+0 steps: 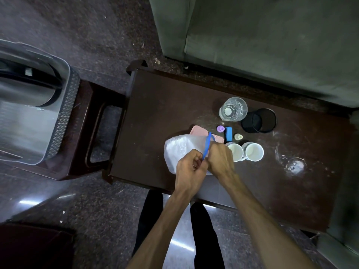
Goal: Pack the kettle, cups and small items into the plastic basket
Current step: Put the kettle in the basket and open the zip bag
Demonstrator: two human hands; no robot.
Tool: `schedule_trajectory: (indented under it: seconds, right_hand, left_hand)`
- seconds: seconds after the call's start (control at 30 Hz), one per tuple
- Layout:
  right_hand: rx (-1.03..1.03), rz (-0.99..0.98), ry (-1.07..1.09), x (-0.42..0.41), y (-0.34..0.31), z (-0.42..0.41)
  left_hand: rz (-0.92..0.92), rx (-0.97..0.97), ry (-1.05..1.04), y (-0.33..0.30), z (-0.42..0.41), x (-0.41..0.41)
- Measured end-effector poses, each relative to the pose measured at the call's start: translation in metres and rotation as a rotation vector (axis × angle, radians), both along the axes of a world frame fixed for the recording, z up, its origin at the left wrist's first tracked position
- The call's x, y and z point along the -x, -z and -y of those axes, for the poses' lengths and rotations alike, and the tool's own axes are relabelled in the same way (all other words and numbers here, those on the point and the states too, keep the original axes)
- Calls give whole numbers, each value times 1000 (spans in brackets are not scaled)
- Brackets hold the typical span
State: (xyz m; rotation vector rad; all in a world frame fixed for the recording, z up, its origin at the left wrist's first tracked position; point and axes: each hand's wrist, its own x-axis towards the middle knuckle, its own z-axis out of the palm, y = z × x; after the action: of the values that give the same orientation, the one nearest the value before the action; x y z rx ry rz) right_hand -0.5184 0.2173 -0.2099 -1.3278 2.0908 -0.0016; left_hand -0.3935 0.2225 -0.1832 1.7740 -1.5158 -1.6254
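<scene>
- While both hands work at its near edge, the dark brown wooden table [155, 113] carries most of the items.
- The clear plastic basket [64, 105] with a patterned wall sits on a dark stool, well apart to the left, holding the steel kettle [23, 98].
- A translucent white plastic container [178, 150] lies under the hands, touching a pink flat box [196, 132].
- The left hand [191, 171] has its grip closed on a blue strap [206, 145]; the right hand [220, 158] is curled beside it, apparently holding it too.
- Two white cups [253, 152] stand just right of the right hand.
- A blue block [228, 133], purple cap [220, 128] and cream cap [238, 136] lie behind the cups.
</scene>
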Motion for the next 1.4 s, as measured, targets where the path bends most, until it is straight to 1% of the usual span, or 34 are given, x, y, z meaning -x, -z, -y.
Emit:
schedule_trajectory:
  seconds: [0.1, 0.23, 0.33, 0.43, 0.53, 0.6, 0.73, 0.8, 0.9, 0.97, 1.07, 1.13, 1.2, 1.27, 1.33, 1.4]
  right_hand:
    - [-20, 39, 33, 0, -1, 4]
    - [72, 172, 135, 0, -11, 3]
    - [149, 255, 269, 2, -14, -4]
    - [176, 249, 406, 2, -17, -8]
    - [246, 226, 487, 2, -18, -9]
    - [265, 216, 499, 0, -19, -8]
    - [47, 272, 528, 0, -16, 0]
    - [3, 283, 495, 2, -12, 3]
    - [-36, 246, 417, 2, -11, 6]
    - [13, 206, 387, -1, -14, 7]
    - [227, 89, 450, 3, -23, 6]
    - [301, 27, 472, 9, -29, 2]
    - [263, 104, 498, 12, -30, -2]
    - [137, 195, 493, 13, -28, -4]
    - [45, 219, 449, 14, -23, -8]
    - [29, 225, 400, 16, -20, -13]
  left_hand:
    - [12, -18, 8, 2, 3, -2]
    - [17, -15, -58, -2, 7, -3]
    - [55, 6, -98, -1, 10, -2]
    - [64, 6, -87, 0, 14, -3]
    - [65, 27, -68, -1, 14, -3]
    - [72, 29, -74, -1, 14, -1]
    - [58, 9, -64, 1, 13, -2]
    - [46, 19, -40, 2, 12, -3]
    - [45, 29, 0, 2, 10, -4]
    - [45, 20, -14, 5, 8, -4]
    - [77, 26, -30, 7, 7, -4]
    - [111, 36, -24, 8, 6, -4]
    - [98, 29, -30, 9, 5, -2]
    - [72, 28, -32, 9, 5, 0]
    - [58, 34, -23, 9, 4, 2]
    - [66, 44, -10, 11, 4, 3]
